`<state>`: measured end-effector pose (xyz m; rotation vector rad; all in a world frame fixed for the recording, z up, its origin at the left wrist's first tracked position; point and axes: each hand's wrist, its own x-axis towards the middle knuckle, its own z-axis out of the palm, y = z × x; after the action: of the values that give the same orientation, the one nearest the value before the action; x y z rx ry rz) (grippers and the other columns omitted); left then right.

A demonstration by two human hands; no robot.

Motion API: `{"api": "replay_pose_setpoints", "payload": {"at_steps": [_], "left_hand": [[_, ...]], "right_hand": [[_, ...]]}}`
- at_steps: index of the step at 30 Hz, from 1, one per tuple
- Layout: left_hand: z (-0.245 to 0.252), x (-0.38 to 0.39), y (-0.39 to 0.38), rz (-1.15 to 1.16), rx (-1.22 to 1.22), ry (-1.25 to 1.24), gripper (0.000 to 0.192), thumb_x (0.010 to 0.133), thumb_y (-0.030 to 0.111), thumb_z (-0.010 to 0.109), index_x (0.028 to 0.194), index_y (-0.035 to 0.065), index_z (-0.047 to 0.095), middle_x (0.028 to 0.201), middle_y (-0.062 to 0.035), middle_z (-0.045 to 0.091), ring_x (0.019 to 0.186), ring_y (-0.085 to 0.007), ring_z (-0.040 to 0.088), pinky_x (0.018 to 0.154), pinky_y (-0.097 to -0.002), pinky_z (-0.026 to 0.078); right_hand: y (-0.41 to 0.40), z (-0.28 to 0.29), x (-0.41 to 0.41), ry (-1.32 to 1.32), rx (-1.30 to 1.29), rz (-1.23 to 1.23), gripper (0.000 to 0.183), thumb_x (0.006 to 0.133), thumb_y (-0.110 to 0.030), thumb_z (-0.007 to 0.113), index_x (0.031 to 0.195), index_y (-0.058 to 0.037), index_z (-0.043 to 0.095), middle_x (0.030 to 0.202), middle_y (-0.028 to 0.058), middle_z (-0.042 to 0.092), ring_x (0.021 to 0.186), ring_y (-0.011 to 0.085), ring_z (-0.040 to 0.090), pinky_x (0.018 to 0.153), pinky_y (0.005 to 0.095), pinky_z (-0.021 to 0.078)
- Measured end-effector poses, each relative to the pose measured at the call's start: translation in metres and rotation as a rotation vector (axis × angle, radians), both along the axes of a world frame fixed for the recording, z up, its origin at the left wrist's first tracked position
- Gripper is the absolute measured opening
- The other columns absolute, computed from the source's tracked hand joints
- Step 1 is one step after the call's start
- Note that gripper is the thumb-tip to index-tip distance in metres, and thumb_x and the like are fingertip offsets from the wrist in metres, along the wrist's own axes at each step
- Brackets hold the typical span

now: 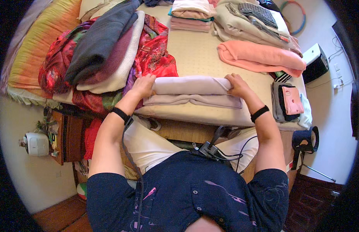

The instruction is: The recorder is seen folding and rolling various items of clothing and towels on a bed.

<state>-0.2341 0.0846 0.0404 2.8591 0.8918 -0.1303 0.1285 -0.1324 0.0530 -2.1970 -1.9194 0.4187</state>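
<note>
A pale lilac cloth (pixel 194 86), rolled or folded into a long bundle, lies at the near edge of the bed in the head view. Its lower layer juts out towards me beneath the thick upper fold. My left hand (pixel 144 85) grips the left end of that upper fold. At the opposite end, my right hand (pixel 237 85) holds the cloth with its fingers curled over the top. Both thumbs and the cloth's underside are partly hidden. Left of my left hand lies a red patterned satin cloth (pixel 156 62).
On the left, folded dark, maroon and white cloths (pixel 101 49) are heaped. A folded coral blanket (pixel 260 56) lies right, with small folded garments (pixel 292 100) nearer. Folded pink linens (pixel 191 23) and a beige pile (pixel 243 26) sit farther back. A cable (pixel 127 153) runs along my left arm.
</note>
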Motion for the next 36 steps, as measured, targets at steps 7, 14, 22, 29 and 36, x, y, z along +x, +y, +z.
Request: {"api": "replay_pose_setpoints", "payload": {"at_steps": [7,14,22,29,36], "left_hand": [[-0.033,-0.021,-0.031,-0.044,0.647,-0.123,0.019,0.073,0.015,0.054,0.090,0.0085,0.047,0.079,-0.0058,0.050,0.071,-0.0220,0.053,0.058,-0.0367,0.039],[-0.014,-0.047,-0.080,-0.151,0.764,-0.068,0.030,0.076,0.021,0.053,0.100,0.0035,0.050,0.091,-0.0088,0.052,0.076,-0.0214,0.054,0.066,-0.0379,0.037],[0.018,-0.021,-0.046,0.087,0.058,-0.018,0.029,0.065,0.018,0.068,0.090,0.0124,0.057,0.075,-0.0065,0.059,0.079,-0.0305,0.059,0.076,-0.0431,0.033],[0.002,-0.023,-0.039,-0.345,0.000,-0.126,0.038,0.058,0.017,0.069,0.091,0.0061,0.053,0.094,-0.0149,0.056,0.092,-0.0324,0.054,0.082,-0.0440,0.040],[0.012,-0.045,-0.061,-0.153,-0.132,-0.045,0.060,0.051,0.029,0.078,0.098,0.0024,0.052,0.100,-0.0175,0.057,0.097,-0.0336,0.054,0.085,-0.0421,0.042]], "right_hand": [[-0.038,-0.007,-0.008,-0.391,0.152,0.067,0.030,0.064,-0.012,0.064,0.090,-0.0117,0.049,0.088,0.0074,0.053,0.091,0.0279,0.052,0.072,0.0406,0.0439],[-0.087,0.004,-0.055,-0.548,0.180,0.133,0.020,0.075,-0.016,0.057,0.093,-0.0106,0.049,0.091,0.0063,0.054,0.092,0.0258,0.053,0.100,0.0472,0.0283],[-0.056,0.016,-0.031,0.065,-0.077,-0.133,0.035,0.072,-0.014,0.059,0.106,-0.0083,0.052,0.084,0.0142,0.059,0.085,0.0331,0.057,0.072,0.0440,0.0468],[-0.056,0.005,-0.035,-0.289,0.222,0.234,0.039,0.064,-0.010,0.063,0.100,-0.0077,0.051,0.091,0.0127,0.057,0.089,0.0327,0.054,0.075,0.0417,0.0459],[-0.081,0.019,-0.043,0.118,0.017,-0.050,0.058,0.051,-0.013,0.076,0.103,-0.0056,0.051,0.097,0.0161,0.056,0.096,0.0341,0.052,0.085,0.0376,0.0427]]}}
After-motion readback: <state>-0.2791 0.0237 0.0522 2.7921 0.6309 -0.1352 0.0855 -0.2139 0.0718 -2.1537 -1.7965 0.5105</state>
